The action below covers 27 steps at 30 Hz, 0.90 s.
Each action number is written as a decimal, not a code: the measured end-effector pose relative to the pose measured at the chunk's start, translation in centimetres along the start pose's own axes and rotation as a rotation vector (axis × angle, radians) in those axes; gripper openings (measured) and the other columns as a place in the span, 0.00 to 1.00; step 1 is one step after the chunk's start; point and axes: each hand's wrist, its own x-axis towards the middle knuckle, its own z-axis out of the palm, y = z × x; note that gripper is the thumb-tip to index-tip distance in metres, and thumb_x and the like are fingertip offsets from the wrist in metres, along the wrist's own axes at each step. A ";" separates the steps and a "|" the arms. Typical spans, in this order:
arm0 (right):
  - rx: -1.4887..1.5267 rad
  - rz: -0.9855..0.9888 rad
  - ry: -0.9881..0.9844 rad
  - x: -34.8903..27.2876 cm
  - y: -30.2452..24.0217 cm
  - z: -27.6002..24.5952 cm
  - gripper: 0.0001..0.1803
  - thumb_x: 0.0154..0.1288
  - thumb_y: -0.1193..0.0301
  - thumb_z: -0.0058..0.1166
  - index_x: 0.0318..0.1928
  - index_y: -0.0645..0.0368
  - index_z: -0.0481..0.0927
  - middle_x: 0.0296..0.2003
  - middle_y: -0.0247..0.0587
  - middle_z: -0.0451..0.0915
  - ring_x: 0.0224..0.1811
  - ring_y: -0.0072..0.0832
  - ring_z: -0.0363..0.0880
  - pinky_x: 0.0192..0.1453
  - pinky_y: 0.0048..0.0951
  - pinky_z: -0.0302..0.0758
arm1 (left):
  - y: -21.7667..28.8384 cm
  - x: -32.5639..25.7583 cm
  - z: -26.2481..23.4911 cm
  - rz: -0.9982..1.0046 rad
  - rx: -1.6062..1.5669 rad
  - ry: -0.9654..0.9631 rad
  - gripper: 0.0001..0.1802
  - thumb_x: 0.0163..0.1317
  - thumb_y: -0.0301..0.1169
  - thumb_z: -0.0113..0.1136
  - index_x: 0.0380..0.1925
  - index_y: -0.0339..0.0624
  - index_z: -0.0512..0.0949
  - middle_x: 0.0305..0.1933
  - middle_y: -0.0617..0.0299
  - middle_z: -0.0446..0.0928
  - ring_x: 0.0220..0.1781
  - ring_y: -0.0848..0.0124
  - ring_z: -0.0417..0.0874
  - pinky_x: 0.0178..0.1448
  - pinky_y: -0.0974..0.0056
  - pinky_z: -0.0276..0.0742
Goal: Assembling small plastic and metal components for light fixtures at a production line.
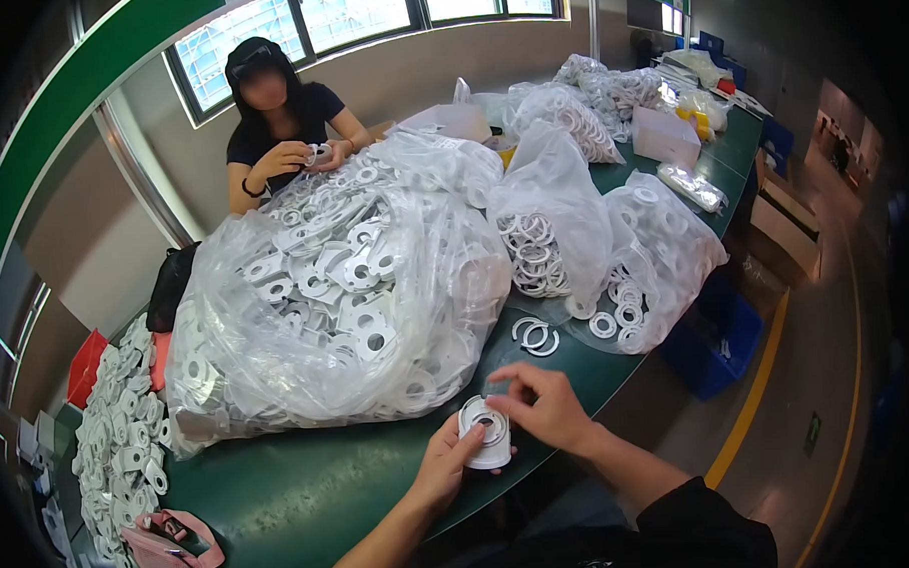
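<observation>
Our left hand [445, 457] clasps a white ring-faced plate [494, 450], likely light, stiff, best rim-held; our right hand [545, 403] half-curls, grip unclear.

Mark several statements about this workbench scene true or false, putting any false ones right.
1. The left hand grips a flat white piece with a round opening. True.
2. The pink fabric pouch lies at the picture's right edge. False: the pink fabric pouch lies at the lower left, near loose white pieces.
3. Another person across the green table holds a small white part. True.
4. The blue plastic bin stands on the green table. False: the blue plastic bin is below tabletop level.
5. The largest clear plastic bag contains many white pieces. True.
</observation>
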 end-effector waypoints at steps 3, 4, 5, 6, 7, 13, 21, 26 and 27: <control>-0.238 -0.047 0.215 1.9 1.7 -1.4 0.13 0.53 0.70 0.61 0.38 0.60 0.76 0.25 0.39 0.74 0.26 0.29 0.73 0.29 0.29 0.69 | 0.9 -0.4 1.3 0.025 -0.067 0.043 0.17 0.66 0.35 0.49 0.51 0.39 0.67 0.43 0.54 0.78 0.37 0.66 0.82 0.31 0.70 0.78; -0.397 -0.171 0.306 2.5 3.1 -1.8 0.13 0.51 0.70 0.62 0.37 0.59 0.76 0.27 0.40 0.74 0.28 0.32 0.74 0.30 0.30 0.70 | 1.1 -0.6 1.4 -0.002 -0.042 0.064 0.16 0.66 0.36 0.49 0.50 0.39 0.68 0.42 0.55 0.78 0.35 0.67 0.83 0.30 0.70 0.77; -0.571 -0.222 0.320 2.6 3.7 -2.7 0.11 0.49 0.70 0.62 0.34 0.59 0.77 0.31 0.41 0.74 0.33 0.37 0.75 0.35 0.33 0.71 | 1.3 -0.6 1.6 -0.031 -0.020 0.073 0.16 0.66 0.37 0.49 0.49 0.39 0.69 0.40 0.55 0.79 0.34 0.68 0.83 0.28 0.71 0.77; -0.577 -0.223 0.322 2.6 4.3 -3.4 0.11 0.49 0.70 0.62 0.34 0.59 0.77 0.31 0.41 0.74 0.33 0.37 0.75 0.35 0.33 0.71 | 1.4 -0.5 1.8 -0.030 -0.022 0.067 0.16 0.66 0.37 0.49 0.49 0.39 0.69 0.40 0.55 0.79 0.34 0.68 0.83 0.28 0.71 0.77; -0.581 -0.187 0.264 2.7 4.9 -3.7 0.10 0.49 0.70 0.62 0.32 0.59 0.78 0.31 0.41 0.74 0.33 0.38 0.75 0.36 0.33 0.71 | 1.4 -0.4 1.9 -0.025 -0.012 0.085 0.16 0.66 0.38 0.50 0.48 0.40 0.70 0.40 0.56 0.79 0.33 0.69 0.83 0.27 0.71 0.76; -0.372 -0.117 0.210 3.4 3.6 -4.5 0.06 0.51 0.72 0.60 0.28 0.60 0.78 0.29 0.42 0.75 0.32 0.37 0.76 0.37 0.31 0.71 | 1.5 -0.2 1.2 -0.038 -0.031 0.136 0.17 0.65 0.39 0.51 0.48 0.40 0.70 0.40 0.56 0.79 0.34 0.69 0.83 0.26 0.71 0.76; -0.432 -0.009 0.324 5.3 3.2 -6.6 0.09 0.56 0.72 0.54 0.38 0.60 0.76 0.20 0.42 0.78 0.21 0.33 0.77 0.28 0.32 0.70 | 1.4 -0.2 0.8 -0.038 -0.020 0.070 0.19 0.67 0.37 0.48 0.53 0.39 0.66 0.46 0.53 0.77 0.40 0.67 0.82 0.32 0.71 0.78; -0.190 0.195 0.221 6.3 5.7 -8.2 0.12 0.56 0.73 0.53 0.42 0.59 0.74 0.17 0.36 0.74 0.17 0.24 0.70 0.24 0.26 0.66 | 1.3 -0.2 0.7 -0.061 -0.037 0.046 0.18 0.66 0.34 0.49 0.54 0.39 0.66 0.47 0.53 0.77 0.40 0.67 0.82 0.33 0.72 0.78; 0.012 0.308 0.192 6.3 5.5 -8.2 0.12 0.57 0.72 0.53 0.43 0.59 0.73 0.19 0.34 0.74 0.17 0.20 0.69 0.23 0.22 0.65 | 1.3 -0.2 0.7 -0.060 -0.037 0.047 0.18 0.66 0.34 0.49 0.54 0.39 0.66 0.47 0.53 0.77 0.40 0.67 0.82 0.33 0.72 0.78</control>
